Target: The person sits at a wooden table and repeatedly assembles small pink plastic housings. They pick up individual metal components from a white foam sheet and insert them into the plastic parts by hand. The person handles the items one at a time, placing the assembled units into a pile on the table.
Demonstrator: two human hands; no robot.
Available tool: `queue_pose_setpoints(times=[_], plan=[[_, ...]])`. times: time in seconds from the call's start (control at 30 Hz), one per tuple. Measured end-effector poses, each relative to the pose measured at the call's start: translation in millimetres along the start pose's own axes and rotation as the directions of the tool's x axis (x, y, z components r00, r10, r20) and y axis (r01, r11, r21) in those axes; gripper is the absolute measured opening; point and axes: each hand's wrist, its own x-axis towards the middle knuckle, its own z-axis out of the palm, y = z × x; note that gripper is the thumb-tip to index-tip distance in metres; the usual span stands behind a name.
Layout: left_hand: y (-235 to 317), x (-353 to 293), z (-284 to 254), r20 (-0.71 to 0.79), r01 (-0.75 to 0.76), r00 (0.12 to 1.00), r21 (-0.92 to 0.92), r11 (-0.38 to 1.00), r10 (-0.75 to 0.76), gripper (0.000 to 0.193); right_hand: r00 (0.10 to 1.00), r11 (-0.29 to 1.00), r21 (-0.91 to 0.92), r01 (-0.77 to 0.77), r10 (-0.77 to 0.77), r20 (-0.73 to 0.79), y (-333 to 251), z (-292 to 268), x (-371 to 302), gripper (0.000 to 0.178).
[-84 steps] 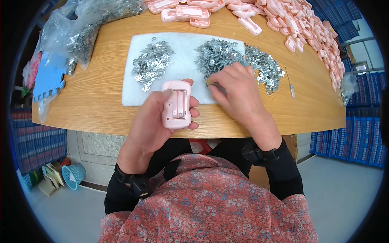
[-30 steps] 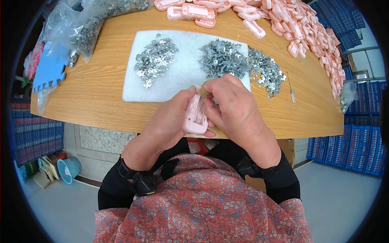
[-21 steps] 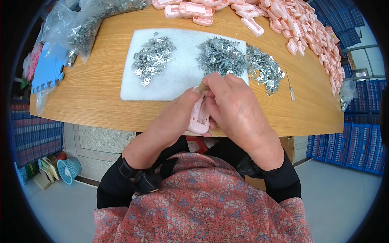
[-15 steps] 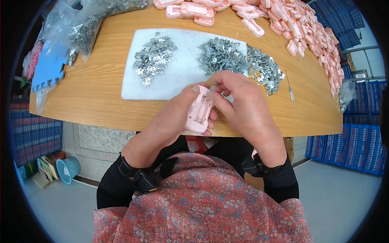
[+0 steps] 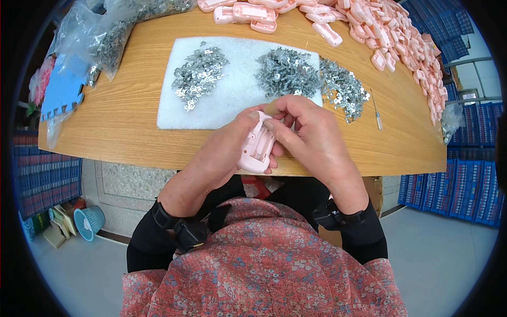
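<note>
Smooth pink plastic casing (image 5: 253,162), wood-grained table (image 5: 127,140).

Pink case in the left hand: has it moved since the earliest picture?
Yes: the pink case has moved to the right, judged against the white mat.

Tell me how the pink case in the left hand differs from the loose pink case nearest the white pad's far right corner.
The held case is gripped in the left hand; the loose case lies on the table. The held case's far end leans right, the loose case's left. The held case looks larger here than the loose case. Both are pink with rounded ends.
</note>
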Motion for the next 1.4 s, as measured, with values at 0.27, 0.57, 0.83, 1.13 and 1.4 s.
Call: queue_pose_setpoints(times=[0.27, 0.57, 0.83, 1.13, 1.4], plan=[[-2, -2, -2, 0.013, -0.059, 0.998, 0.022, 0.998, 0.059, 0.056, 0.99, 0.993, -0.005, 0.118, -0.119, -0.071, 1, 2, -4, 0.017], [6, -6, 0, 0.056, -0.037, 0.998, -0.01, 0.999, 0.037, 0.055, 0.997, 0.963, 0.267, -0.046, 0.062, -0.054, 15, 5, -6, 0.022], [-3, -13, 1, 0.018, -0.306, 0.938, 0.506, 0.806, 0.345, 0.041, 0.963, 0.751, 0.606, -0.261, 0.159, 0.218, 30, 2, -8, 0.032], [5, -15, 5, 0.102, -0.29, 0.914, 0.841, 0.456, 0.393, 0.032, 0.981, 0.809, 0.555, -0.192, 0.152, 0.117, 22, 2, -16, 0.028], [4, -18, -5, 0.171, -0.05, 0.982, -0.152, 0.987, 0.076, 0.039, 0.999, 0.806, 0.591, -0.041, 0.046, 0.006, 25, 9, -20, 0.027]])
